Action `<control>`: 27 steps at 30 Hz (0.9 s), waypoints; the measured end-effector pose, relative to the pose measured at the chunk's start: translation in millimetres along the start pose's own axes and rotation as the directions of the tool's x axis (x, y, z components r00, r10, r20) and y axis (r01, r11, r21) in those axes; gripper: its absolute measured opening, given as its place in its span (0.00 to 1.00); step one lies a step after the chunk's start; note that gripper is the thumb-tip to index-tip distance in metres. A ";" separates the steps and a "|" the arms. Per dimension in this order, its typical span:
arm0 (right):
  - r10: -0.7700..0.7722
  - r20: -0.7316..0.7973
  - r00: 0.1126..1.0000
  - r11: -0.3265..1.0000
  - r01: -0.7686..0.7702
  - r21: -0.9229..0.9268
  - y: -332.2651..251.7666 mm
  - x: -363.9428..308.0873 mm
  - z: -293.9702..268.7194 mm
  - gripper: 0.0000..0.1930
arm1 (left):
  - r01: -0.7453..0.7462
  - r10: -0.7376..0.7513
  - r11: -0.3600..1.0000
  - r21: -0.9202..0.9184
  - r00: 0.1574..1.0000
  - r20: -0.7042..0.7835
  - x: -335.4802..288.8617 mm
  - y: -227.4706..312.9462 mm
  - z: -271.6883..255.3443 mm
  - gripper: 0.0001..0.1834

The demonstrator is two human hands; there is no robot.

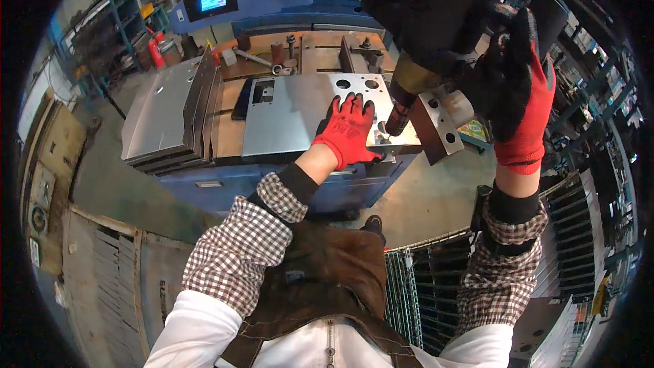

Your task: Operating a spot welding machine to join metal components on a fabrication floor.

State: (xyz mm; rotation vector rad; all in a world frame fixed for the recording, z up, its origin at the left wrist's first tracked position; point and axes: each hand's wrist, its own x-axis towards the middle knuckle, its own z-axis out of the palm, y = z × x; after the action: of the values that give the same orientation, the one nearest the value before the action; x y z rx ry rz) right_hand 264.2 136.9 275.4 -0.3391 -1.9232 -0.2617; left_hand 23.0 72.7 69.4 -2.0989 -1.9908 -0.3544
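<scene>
Head view: gloved hands work a power tool on a punched steel panel at a blue workbench.

The left hand [349, 133] lies spread and flat on the steel panel [293, 119], pinning its near right corner; the right hand [521, 95] is wrapped around the black power tool [426, 20], tip at that corner, so work there looks under way, and how much remains I cannot tell. Left, bent sheets [163, 112] wait. The workbench [272, 187] stands amid shelving and a control screen [213, 1] far off.
</scene>
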 end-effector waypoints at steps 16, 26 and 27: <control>0.035 -0.070 0.997 0.999 -0.036 -0.012 -8.5 3.6 3.7 0.27 | 0.005 -0.005 1.000 -0.020 1.000 0.020 1.5 0.3 0.0 0.61; 0.284 -0.024 0.958 0.914 -0.263 0.309 -14.3 2.1 3.6 0.30 | -0.001 0.001 1.000 -0.031 1.000 -0.012 1.1 1.4 0.3 0.61; 0.394 0.004 0.919 0.816 -0.352 0.459 -16.1 2.2 5.0 0.29 | -0.002 0.002 1.000 -0.028 1.000 -0.013 1.1 0.7 -0.3 0.61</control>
State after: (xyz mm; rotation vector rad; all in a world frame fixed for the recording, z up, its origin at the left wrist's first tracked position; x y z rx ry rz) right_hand 253.3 123.8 275.3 -0.3747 -1.7176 0.4255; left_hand 23.8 73.6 70.0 -2.1098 -1.9881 -0.3963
